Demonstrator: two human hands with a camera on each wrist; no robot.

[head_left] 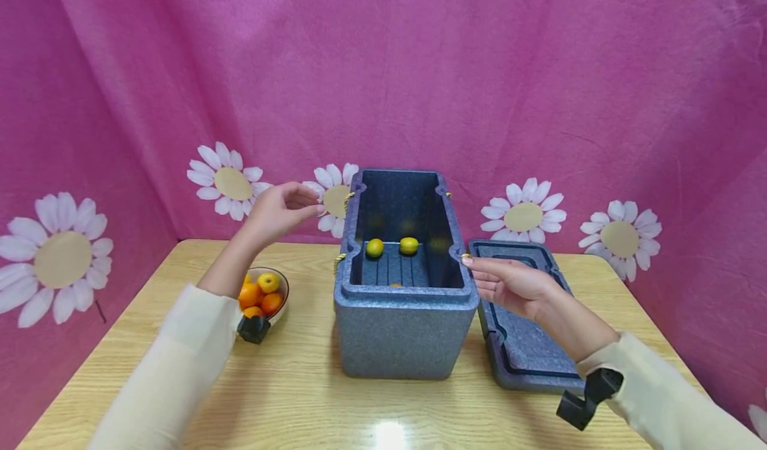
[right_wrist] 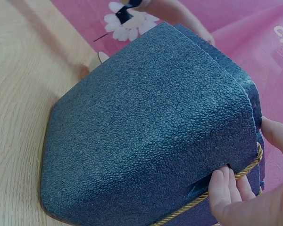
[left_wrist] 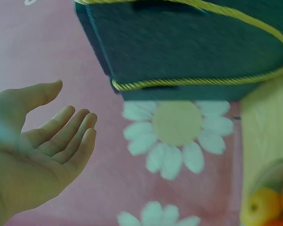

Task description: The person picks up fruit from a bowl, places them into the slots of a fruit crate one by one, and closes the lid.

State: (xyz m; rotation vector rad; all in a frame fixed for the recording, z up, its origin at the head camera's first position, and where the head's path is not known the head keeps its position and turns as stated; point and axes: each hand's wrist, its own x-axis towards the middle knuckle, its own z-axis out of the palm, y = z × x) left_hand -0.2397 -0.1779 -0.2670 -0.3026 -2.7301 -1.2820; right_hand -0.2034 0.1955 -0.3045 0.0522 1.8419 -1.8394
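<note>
A dark grey foam cooler box [head_left: 401, 340] stands lidless on the table. Two lemons [head_left: 409, 245] lie on its ribbed floor, and a bit of an orange fruit [head_left: 395, 285] shows behind the near wall. My right hand [head_left: 515, 287] grips the box's right side: the thumb is at the rim, the fingers at a recess beside the yellow rope handle [right_wrist: 188, 205]. Raised in the air left of the box, my left hand [head_left: 281, 210] holds nothing, its fingers loosely bent. Another yellow rope [left_wrist: 188, 82] hangs along the box's left side.
The grey box lid [head_left: 533, 343] lies on the table at the right, beside the box. At the left, partly behind my left forearm, stands a bowl [head_left: 284, 307] of oranges and yellow fruit. A pink cloth [head_left: 407, 70] with white daisies surrounds the table [head_left: 287, 397].
</note>
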